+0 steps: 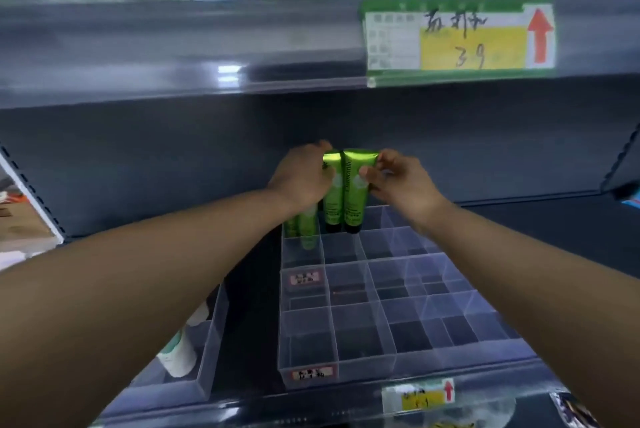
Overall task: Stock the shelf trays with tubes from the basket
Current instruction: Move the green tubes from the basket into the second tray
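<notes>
1. Fingers (367,172) of the right hand (398,182) pinch the upper edge of a pair of green tubes (354,192). The left hand (304,175) curls round the same pair from the other side, so both hands hold the load between them.
2. The green tubes stand upright, black caps down and flat crimped ends up. They sit over the back row of the clear tray (346,292) on the shelf (519,216), just beside a compartment that holds stocked tubes (306,225). Whether the caps rest on the tray floor cannot be told.
3. Handling, as a judgement: such tubes look light, with soft squeezable walls and a glossy, likely slippery skin. A hard squeeze mid-body could dent them or let them slide.
4. The best hold is probably high up near the stiff crimp, as now, or low at the rigid cap. The thin clear dividers seem easy to nudge, so a straight, gentle drop suits.
5. The basket is out of view.
</notes>
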